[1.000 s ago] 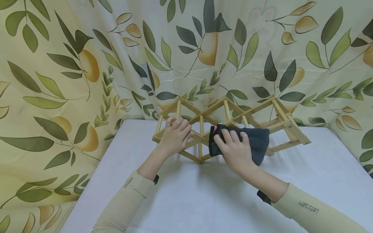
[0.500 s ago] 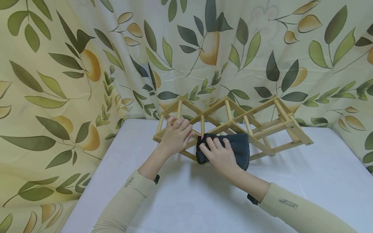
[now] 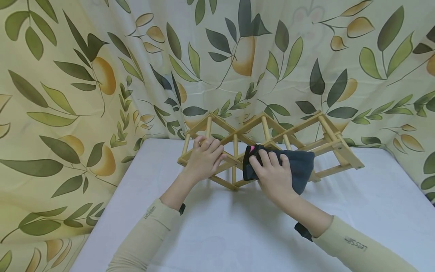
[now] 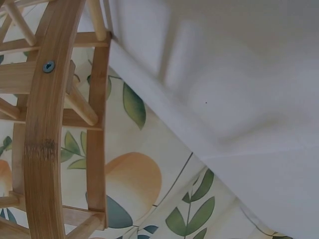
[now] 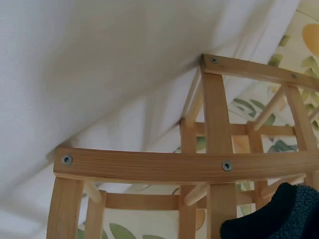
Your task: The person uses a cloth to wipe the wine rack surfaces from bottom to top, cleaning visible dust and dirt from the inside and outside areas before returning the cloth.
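Note:
A wooden folding lattice rack [image 3: 347, 156], with round dowels joining its crossed slats, stands stretched out on the table. My left hand [image 3: 204, 158] grips its left part, fingers bent over a slat. Against the rack's front, right of centre, my right hand [image 3: 276, 177] holds a dark navy cloth [image 3: 300, 166] with a pink spot at its upper left corner. The thumb and whatever lies behind the cloth are hidden. Up close, the left wrist view shows a bolted slat [image 4: 45, 124]. A dark fuzzy corner of the cloth [image 5: 279, 214] overlaps the slats in the right wrist view.
A white-covered table [image 3: 217, 234] carries the rack near its back edge. Behind and to the left hangs a curtain [image 3: 217, 75] printed with leaves and orange fruit.
Half a second ago the right hand and cloth were farther left and lower on the rack; now both are back to the right and up. The left hand has stayed in place.

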Demonstrator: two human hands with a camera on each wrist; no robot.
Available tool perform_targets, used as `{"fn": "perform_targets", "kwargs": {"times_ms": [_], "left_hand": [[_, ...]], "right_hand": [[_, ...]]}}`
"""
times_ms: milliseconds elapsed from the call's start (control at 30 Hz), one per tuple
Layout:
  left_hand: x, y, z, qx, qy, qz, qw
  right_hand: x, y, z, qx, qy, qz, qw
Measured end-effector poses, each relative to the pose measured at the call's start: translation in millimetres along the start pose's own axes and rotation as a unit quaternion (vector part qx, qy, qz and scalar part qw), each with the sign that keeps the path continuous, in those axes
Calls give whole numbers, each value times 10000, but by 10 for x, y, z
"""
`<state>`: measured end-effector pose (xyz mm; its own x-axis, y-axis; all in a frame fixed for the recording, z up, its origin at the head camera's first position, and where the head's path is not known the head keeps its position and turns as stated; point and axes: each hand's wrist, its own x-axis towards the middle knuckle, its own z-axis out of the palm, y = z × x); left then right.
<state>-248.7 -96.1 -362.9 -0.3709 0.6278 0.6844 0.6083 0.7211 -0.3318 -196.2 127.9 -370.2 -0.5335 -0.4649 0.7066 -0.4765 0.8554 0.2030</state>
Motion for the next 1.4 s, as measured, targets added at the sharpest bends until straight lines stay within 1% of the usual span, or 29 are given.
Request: {"fn": "perform_targets", "kwargs": {"times_ms": [100,233,333,467,567,667,800,900,967,1167,1267,1400], "left_hand": [[0,-5,-5,13,18,9,10000],[-3,-13,-2,73,99,21,9999],[-3,-16,5,91,168,42,9998],[-4,-22,24,117,259,73,9996],[-6,-28,36,131,310,79,9994],[-8,-29,37,125,295,74,9995],[-7,-28,33,137,202,53,9997],[-7,-30,36,120,142,33,9998],[-4,-31,30,99,144,27,9998],[-3,-33,18,61,179,35,9998],[-3,-31,15,59,169,42,9998],[-8,-25,14,54,134,32,9999]], "right_hand": [[5,-32,39,-90,106,-106,9998],[5,-122,134,-291,173,-478,9983],[-5,-197,206,-441,110,-803,9957],[-22,-252,250,-604,-21,-943,9937],[-27,-245,238,-639,-89,-880,9940],[-30,-205,198,-480,-122,-743,9960],[-20,-124,123,-280,4,-435,9987],[-4,-71,69,-310,148,-229,9991],[0,-47,42,-331,168,-158,9992],[-43,-30,-19,-128,104,-223,9996],[-103,-27,-70,45,115,-269,9996],[-203,0,-152,225,226,-289,9991]]}}
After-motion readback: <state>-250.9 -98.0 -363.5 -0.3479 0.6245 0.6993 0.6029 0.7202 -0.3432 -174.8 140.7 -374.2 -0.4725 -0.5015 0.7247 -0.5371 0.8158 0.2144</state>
